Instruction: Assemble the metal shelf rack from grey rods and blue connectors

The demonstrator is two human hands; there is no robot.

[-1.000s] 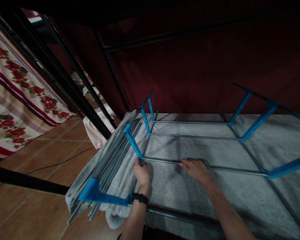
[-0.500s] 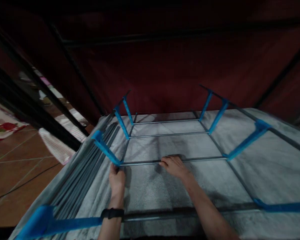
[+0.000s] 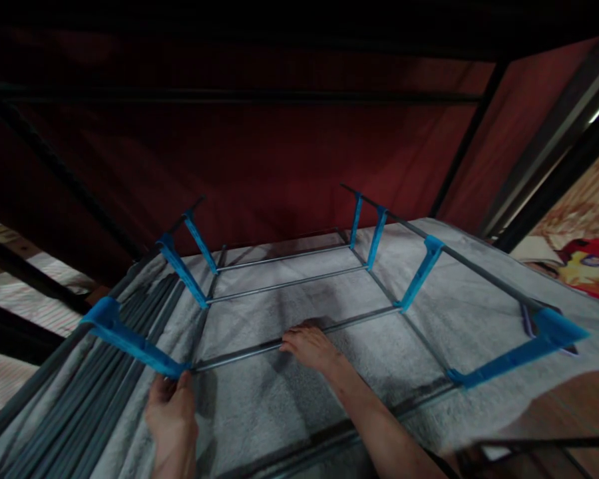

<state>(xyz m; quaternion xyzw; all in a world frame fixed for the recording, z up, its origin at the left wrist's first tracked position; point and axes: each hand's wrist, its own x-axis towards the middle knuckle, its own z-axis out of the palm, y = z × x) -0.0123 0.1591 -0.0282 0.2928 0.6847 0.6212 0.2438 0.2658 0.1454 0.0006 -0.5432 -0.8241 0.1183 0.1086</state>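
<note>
A frame of grey metal tubes joined by blue plastic brackets lies on a grey blanket (image 3: pixel 249 426). My left hand (image 3: pixel 172 409) is closed at the lower end of a left-side blue bracket (image 3: pixel 140 349), where it meets a cross tube. My right hand (image 3: pixel 309 344) wraps over the middle of that same cross tube (image 3: pixel 244 355). Its palm side and thumb are partly hidden. More blue brackets slant up from both sides of the frame, such as one on the right (image 3: pixel 416 276), with a long tube (image 3: pixel 484 276) running along their tops.
Loose grey tubes (image 3: pixel 100 386) lie bundled along the left edge of the blanket. At the right, a phone-like flat object (image 3: pixel 528 322) sits partly behind a blue bracket (image 3: pixel 519 356). Dark metal posts and rails stand around, with a dark red curtain (image 3: pixel 279 166) behind.
My view has turned to the right, so the frame and both hands appear further left. The right-side bracket and flat object now show more fully. Both hands keep their places on the frame.
</note>
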